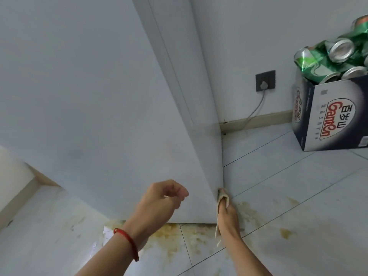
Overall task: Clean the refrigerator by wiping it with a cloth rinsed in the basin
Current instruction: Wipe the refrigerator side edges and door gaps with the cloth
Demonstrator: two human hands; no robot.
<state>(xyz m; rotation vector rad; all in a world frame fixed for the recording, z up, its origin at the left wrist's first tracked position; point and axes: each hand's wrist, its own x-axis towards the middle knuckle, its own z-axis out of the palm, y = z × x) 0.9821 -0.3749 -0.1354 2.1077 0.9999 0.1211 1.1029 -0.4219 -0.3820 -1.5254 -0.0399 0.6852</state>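
Note:
The white refrigerator [103, 108] fills the left and middle of the view and stands on the tiled floor. My right hand [229, 214] holds a beige cloth [222, 198] and presses it against the fridge's lower right side, near the front corner edge. The cloth wraps over the fingers and hangs down below the palm. My left hand [165, 198], with a red string at the wrist, hovers in front of the fridge's lower front face with fingers loosely curled, holding nothing. No basin is in view.
A dark cardboard box [330, 114] full of crushed green cans [330, 56] stands at the right by the wall. A grey cable runs from a wall socket [265, 80] down behind the fridge. Yellowish stains [173, 238] spread on the floor tiles beneath the fridge.

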